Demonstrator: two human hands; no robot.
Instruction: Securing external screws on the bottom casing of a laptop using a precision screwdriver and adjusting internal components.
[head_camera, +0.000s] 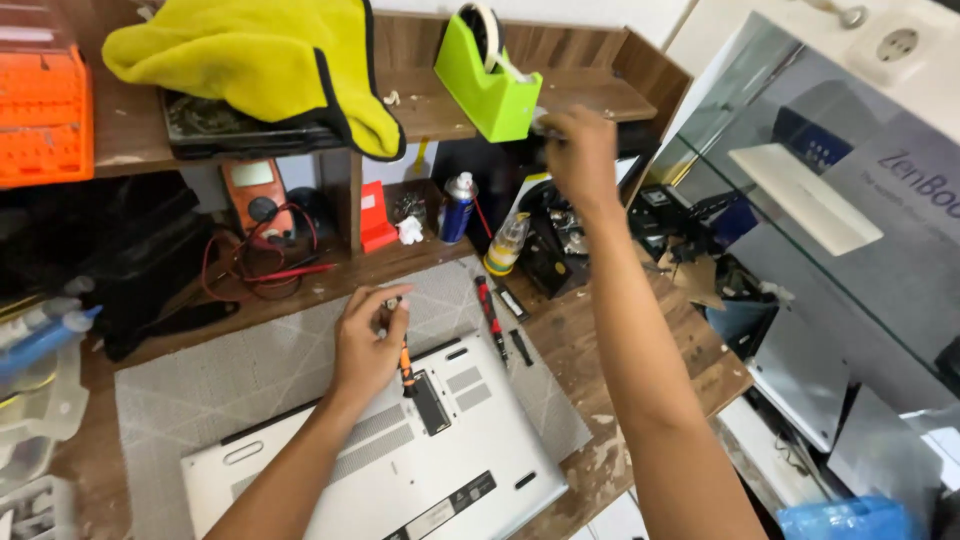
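Holding a screwdriver (405, 368) upright on the laptop (400, 470), left hand (368, 345) grip clamped; right hand (578, 152) grip unclear.

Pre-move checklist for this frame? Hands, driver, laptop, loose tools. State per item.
1. Left hand grips the orange-handled screwdriver: ok.
2. Driver tip seated on a screw of the silver laptop: cannot tell, too small.
3. Laptop lies underside up, flat on the grey mat: ok.
4. Right hand free for the laptop: not ok, it is up at the shelf beside the green tape dispenser.
5. What the right hand holds: cannot tell.
6. Red screwdriver lies on the mat, off the laptop: ok.
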